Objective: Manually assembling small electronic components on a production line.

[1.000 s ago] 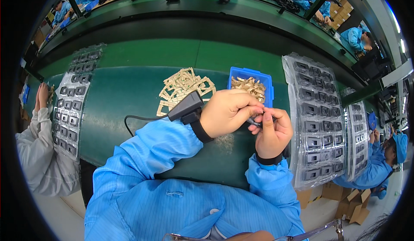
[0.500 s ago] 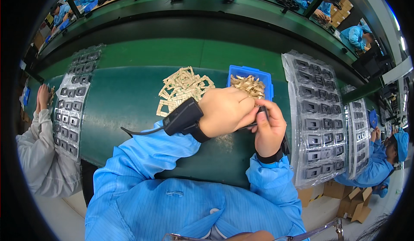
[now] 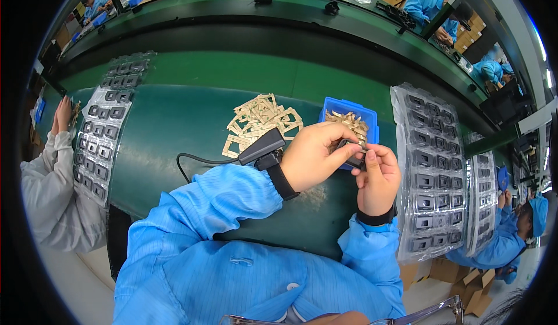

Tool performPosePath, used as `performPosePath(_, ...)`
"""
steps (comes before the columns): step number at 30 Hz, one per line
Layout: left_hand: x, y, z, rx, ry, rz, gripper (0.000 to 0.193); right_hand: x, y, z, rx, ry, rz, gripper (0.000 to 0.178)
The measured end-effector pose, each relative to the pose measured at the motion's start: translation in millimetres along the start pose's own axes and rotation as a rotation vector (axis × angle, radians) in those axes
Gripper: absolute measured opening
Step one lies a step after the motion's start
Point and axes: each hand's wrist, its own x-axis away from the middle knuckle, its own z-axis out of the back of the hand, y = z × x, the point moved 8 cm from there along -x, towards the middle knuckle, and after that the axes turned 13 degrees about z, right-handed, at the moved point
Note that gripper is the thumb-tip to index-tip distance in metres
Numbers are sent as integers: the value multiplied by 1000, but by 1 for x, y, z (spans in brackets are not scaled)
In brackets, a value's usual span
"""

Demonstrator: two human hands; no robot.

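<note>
In front of me both hands meet on a small dark rectangular plastic part (image 3: pixel 356 163). Fingers cover much of it. My left hand (image 3: pixel 314 157) is closed, its thumb and fingers pinching the part's upper edge. From the right, my right hand (image 3: pixel 378 180) grips the same part, its thumb pressed along the side. Just beyond the hands stands a blue bin (image 3: pixel 374 128) holding curled tan strips (image 3: pixel 351 121). To the left of the bin lies a loose pile of cream rectangular frames (image 3: pixel 261 119) on the green bench top.
A clear plastic tray (image 3: pixel 433 177) of dark frame-shaped parts lies on the right, and a similar tray (image 3: pixel 102 130) on the left. A black device with a cable (image 3: pixel 264 148) is strapped to my left wrist. Co-workers sit on both sides and across the bench.
The hands have turned, so more of the dark part and the bin's contents show. My left hand has swung off the bin's front. The whole view has shifted slightly.
</note>
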Motion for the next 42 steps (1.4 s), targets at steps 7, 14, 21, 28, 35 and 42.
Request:
performPosePath(7, -2, 11, 21, -118, 161, -89, 12, 3, -6, -8, 61, -49, 139, 25)
performPosePath(14, 9, 48, 12, -711, 256, -611, 18, 8, -9, -25, 28, -206, 261, 48)
performPosePath(21, 21, 51, -5, -801, 186, -683, 21, 9, -8, -19, 134, -146, 315, 46)
performPosePath(28, 26, 50, -8, -762, 225, -670, 16, 10, -21, -25, 439, -203, 505, 42)
performPosePath(35, 7, 54, 24, -676, 380, -529, 7, 9, -18, -12, 214, -79, 360, 30)
performPosePath(42, -12, 22, 30, -944, 389, -437, 9, 1, -13, 3, 117, 124, 163, 14)
